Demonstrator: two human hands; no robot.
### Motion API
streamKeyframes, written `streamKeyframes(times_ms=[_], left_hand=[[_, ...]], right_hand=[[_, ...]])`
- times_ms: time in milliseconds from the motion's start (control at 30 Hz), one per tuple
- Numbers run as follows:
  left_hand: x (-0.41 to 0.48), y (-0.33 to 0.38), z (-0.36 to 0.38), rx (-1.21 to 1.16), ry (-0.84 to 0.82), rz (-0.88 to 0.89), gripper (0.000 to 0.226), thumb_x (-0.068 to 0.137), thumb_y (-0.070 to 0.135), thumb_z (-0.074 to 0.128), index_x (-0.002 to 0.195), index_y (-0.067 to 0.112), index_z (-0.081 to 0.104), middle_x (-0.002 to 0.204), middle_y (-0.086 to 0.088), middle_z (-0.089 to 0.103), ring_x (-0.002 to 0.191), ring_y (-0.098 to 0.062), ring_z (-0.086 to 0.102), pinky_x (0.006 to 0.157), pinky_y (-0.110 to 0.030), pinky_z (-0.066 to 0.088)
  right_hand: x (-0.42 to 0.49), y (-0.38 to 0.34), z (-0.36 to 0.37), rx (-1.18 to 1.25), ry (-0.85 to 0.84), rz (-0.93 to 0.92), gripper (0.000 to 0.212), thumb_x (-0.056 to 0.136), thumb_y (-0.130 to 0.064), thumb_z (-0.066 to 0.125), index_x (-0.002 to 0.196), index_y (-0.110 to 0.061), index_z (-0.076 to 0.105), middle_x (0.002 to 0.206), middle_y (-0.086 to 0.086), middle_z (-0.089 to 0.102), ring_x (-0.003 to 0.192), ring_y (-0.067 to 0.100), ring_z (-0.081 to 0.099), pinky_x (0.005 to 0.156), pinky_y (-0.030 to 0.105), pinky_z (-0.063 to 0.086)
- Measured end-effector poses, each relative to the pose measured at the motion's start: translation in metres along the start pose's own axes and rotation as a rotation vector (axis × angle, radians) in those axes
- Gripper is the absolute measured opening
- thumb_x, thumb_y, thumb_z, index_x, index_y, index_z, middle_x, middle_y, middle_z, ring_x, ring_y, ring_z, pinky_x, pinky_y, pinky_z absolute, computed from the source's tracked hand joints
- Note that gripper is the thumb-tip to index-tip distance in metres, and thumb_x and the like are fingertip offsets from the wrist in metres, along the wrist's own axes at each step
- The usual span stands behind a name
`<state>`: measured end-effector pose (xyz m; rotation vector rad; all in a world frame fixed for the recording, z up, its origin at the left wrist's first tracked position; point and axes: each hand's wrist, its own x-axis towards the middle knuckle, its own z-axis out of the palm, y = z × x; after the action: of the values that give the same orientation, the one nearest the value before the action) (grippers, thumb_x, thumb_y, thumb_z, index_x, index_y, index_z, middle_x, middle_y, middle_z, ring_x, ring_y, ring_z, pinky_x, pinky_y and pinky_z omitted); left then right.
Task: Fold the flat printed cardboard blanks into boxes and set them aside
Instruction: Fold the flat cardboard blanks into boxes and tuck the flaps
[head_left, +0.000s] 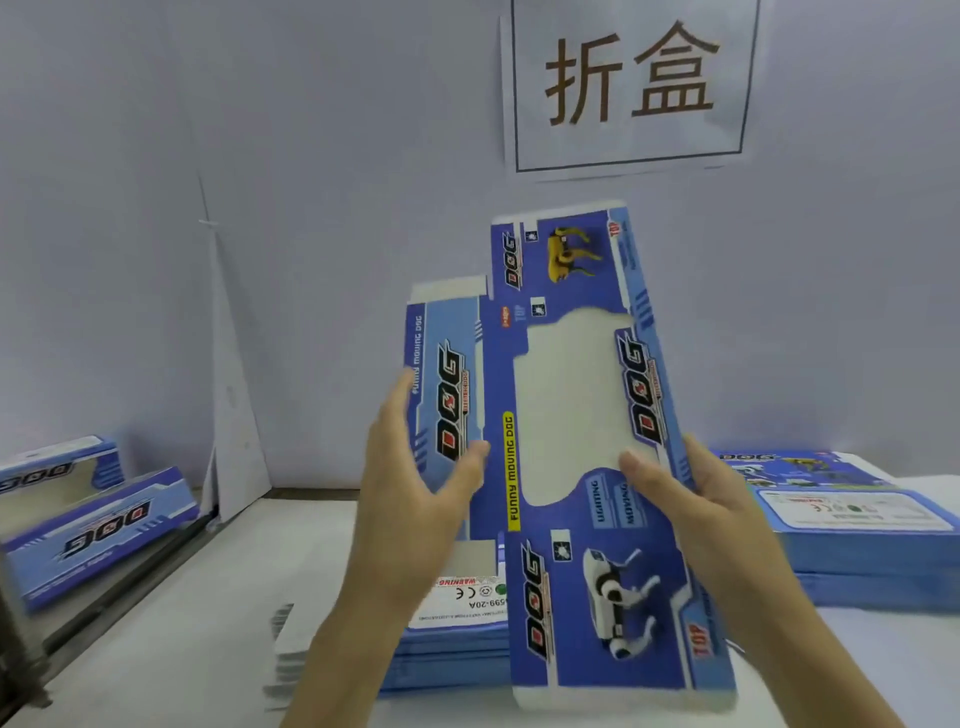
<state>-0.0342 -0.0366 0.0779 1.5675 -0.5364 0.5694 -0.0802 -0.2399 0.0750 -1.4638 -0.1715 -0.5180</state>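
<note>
The printed cardboard blank (597, 597) is held upright above the front centre of the bench (182, 649), over a stack of flat blanks (452, 639). The left hand (415, 493) pinches the left side panel. The right hand (685, 509), well apart from it, pinches the right edge. The blank is judged light, thin and easily creased, so grip it at the panel edges beside the score lines. Folded boxes (98, 519) lie at the bench's left edge, and a second stack (857, 530) lies at the right.

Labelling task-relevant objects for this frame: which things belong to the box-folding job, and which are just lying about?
Job:
held blank, gripped by left hand and right hand
centre stack of blanks
right stack of blanks
folded boxes, far left

Lying about:
wall sign
leaning white sheet
pale sheets beside the centre stack
</note>
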Motion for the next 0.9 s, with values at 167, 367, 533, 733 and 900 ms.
streamKeyframes(times_ms=[167, 367, 533, 733, 900], left_hand=[[-0.004, 0.0, -0.004, 0.415, -0.396, -0.125, 0.111, 0.049, 0.066, 0.071, 0.125, 0.071, -0.01, 0.132, 0.04, 0.002, 0.126, 0.02, 0.015, 0.087, -0.009, 0.045], [-0.015, 0.013, 0.018, 0.109, -0.385, -0.181, 0.107, 0.05, 0.089, 0.058, 0.139, 0.066, 0.003, 0.157, 0.028, -0.002, 0.131, 0.026, 0.009, 0.109, -0.022, 0.024], [-0.012, 0.023, 0.019, -0.395, -0.072, -0.217, 0.027, 0.07, 0.047, 0.078, 0.096, 0.049, 0.07, 0.111, 0.006, 0.072, 0.101, -0.016, 0.069, 0.079, -0.04, 0.059], [0.002, 0.013, -0.01, -0.354, 0.071, -0.146, 0.037, 0.074, 0.03, 0.068, 0.11, 0.036, 0.063, 0.104, 0.001, 0.074, 0.087, -0.019, 0.073, 0.057, -0.027, 0.057], [-0.004, -0.001, 0.003, 0.253, -0.145, -0.073, 0.113, 0.055, 0.069, 0.076, 0.142, 0.058, 0.005, 0.127, 0.026, 0.042, 0.107, 0.008, 0.054, 0.082, -0.014, 0.049]], right_hand=[[0.001, -0.004, -0.002, 0.054, -0.001, -0.107, 0.041, 0.08, -0.031, 0.06, 0.115, -0.049, 0.051, 0.106, -0.013, 0.07, 0.093, 0.013, 0.072, 0.053, 0.027, 0.058], [-0.011, -0.004, 0.019, -0.092, -0.261, -0.314, 0.033, 0.096, -0.034, 0.057, 0.129, -0.039, 0.055, 0.116, -0.016, 0.069, 0.105, 0.014, 0.068, 0.078, 0.028, 0.058], [-0.018, -0.004, 0.025, -0.407, -0.475, -0.359, 0.045, 0.087, -0.062, 0.047, 0.13, -0.052, 0.055, 0.145, -0.028, 0.042, 0.139, -0.004, 0.033, 0.108, 0.015, 0.032], [0.001, -0.003, -0.002, -0.401, 0.096, -0.11, 0.078, 0.077, -0.05, 0.06, 0.148, -0.033, 0.033, 0.144, -0.003, 0.049, 0.125, 0.012, 0.053, 0.094, 0.022, 0.047], [0.005, -0.001, -0.014, 0.057, 0.084, -0.031, 0.027, 0.092, -0.017, 0.056, 0.117, -0.026, 0.061, 0.093, -0.002, 0.077, 0.076, 0.016, 0.074, 0.047, 0.025, 0.055]])
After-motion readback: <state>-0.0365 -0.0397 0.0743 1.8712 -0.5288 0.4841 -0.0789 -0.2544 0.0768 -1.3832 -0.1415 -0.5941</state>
